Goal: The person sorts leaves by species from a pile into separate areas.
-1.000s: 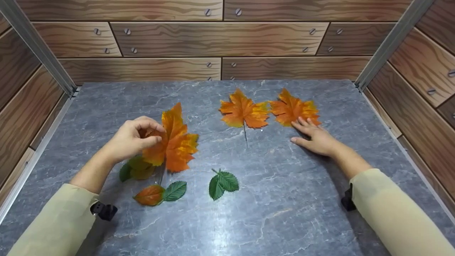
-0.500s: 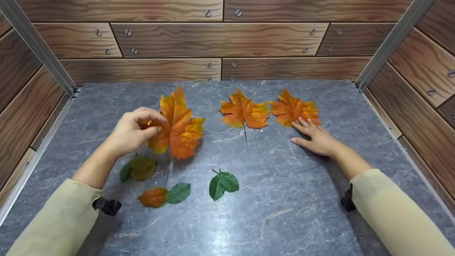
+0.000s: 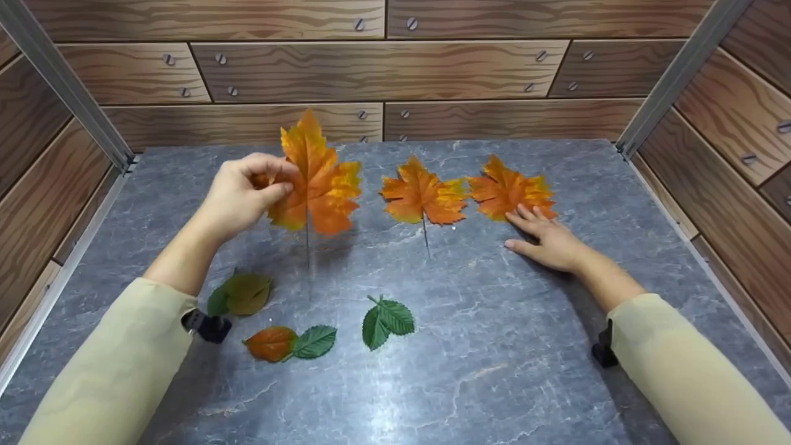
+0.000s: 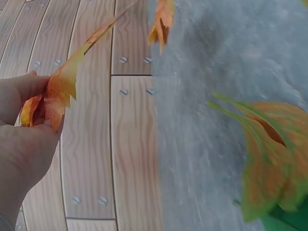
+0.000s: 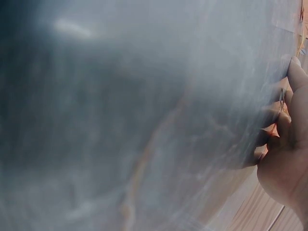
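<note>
My left hand pinches an orange-yellow maple leaf by its left side, raised above the table with its thin stem hanging down. In the left wrist view the same maple leaf shows edge-on between thumb and fingers of the left hand. At the right, my right hand lies with fingers spread, fingertips touching the lower edge of another maple leaf. A third maple leaf lies flat to its left, stem toward me. The right wrist view shows the right hand only at its edge.
Nearer me on the grey marbled table lie a green leaf pair, an orange-and-green leaf pair and a dull green-brown leaf pair. Wood-patterned panels stand behind the table and along both sides.
My left hand has lifted the maple leaf up and away from me, drawing it clear of the smaller leaves. The orange-and-green pair has shifted slightly right. The right hand has stayed put.
</note>
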Tool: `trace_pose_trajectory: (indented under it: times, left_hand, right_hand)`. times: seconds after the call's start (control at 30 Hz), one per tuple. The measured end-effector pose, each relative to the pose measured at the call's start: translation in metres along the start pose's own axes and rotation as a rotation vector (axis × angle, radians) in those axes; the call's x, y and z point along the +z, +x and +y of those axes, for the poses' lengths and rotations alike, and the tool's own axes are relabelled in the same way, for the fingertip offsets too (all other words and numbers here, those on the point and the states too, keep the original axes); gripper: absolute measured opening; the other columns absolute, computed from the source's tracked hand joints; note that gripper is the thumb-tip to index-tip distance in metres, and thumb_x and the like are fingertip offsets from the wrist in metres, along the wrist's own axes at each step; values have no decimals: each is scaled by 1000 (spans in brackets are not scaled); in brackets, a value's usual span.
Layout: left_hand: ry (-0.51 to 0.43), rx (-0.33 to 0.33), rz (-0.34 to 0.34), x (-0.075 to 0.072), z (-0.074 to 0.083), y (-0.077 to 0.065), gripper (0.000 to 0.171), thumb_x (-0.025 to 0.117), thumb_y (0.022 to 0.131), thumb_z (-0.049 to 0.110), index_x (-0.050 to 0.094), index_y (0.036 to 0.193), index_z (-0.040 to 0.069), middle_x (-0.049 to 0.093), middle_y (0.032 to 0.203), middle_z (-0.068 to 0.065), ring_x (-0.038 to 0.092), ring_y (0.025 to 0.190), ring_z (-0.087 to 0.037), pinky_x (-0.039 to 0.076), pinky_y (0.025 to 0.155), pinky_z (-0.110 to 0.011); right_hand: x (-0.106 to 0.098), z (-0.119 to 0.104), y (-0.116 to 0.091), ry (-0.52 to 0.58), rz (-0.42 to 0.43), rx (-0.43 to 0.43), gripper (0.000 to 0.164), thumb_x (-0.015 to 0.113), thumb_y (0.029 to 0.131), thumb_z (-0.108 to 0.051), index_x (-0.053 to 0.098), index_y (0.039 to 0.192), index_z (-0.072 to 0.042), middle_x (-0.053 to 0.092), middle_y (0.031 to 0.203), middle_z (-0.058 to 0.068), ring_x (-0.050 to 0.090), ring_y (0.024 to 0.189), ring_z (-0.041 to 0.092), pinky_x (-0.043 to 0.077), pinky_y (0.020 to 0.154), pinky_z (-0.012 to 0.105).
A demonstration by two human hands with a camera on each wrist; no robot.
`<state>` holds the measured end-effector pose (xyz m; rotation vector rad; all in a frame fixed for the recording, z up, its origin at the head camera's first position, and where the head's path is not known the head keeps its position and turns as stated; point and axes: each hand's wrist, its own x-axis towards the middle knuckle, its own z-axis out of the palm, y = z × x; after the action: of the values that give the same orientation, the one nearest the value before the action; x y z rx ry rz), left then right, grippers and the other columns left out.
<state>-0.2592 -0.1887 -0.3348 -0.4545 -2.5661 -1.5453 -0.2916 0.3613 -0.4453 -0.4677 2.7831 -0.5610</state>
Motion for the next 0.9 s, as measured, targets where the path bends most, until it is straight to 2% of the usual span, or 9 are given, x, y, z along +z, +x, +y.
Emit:
trace_pose_trajectory:
  times: [0.17, 0.33, 0.47, 0.6, 0.7, 0.9]
  left_hand:
    - [-39, -40, 7, 9, 1, 19, 32, 70, 102, 3, 75, 133, 9, 62, 109, -11, 54, 90, -20, 53, 72, -23]
    - [-144, -98, 14, 19, -4, 37, 37, 68, 102, 0, 72, 137, 10, 65, 125, -12, 60, 99, -21, 57, 80, -24]
    - [-180, -102, 23, 27, -11, 47, 37, 68, 101, -1, 71, 138, 8, 64, 122, -12, 58, 95, -19, 55, 78, -24]
    - [-224, -115, 42, 36, -23, 55, 37, 68, 100, -4, 71, 136, 5, 63, 120, -11, 58, 94, -17, 56, 77, -23]
    - [-279, -137, 60, 44, -32, 59, 36, 68, 99, -8, 72, 134, 2, 65, 125, -11, 62, 98, -17, 59, 79, -24]
    - [-335, -189, 68, 56, -48, 61, 33, 67, 98, -11, 73, 130, -3, 66, 117, -14, 66, 95, -16, 60, 79, -25]
  right_hand:
    - [0, 0, 0, 6, -5, 2, 82, 51, 107, -62, 27, 170, -16, 7, 177, 16, -3, 160, 46, 1, 122, 72]
    - [0, 0, 0, 5, 11, -7, 81, 52, 107, -61, 28, 170, -16, 9, 176, 17, -1, 160, 47, 1, 122, 73]
    - [0, 1, -1, 6, 21, -10, 80, 52, 107, -60, 29, 169, -16, 9, 176, 16, -1, 160, 47, 1, 122, 73]
    - [1, 1, -1, 4, 23, -10, 80, 52, 107, -60, 29, 169, -16, 9, 176, 16, -1, 160, 46, 0, 122, 73]
    - [1, 1, -1, 5, 18, -5, 80, 52, 107, -61, 28, 170, -17, 8, 177, 15, -2, 160, 45, 0, 123, 72]
    - [1, 1, -1, 9, 19, 0, 79, 53, 107, -59, 28, 170, -17, 9, 177, 14, -1, 161, 44, 1, 123, 71]
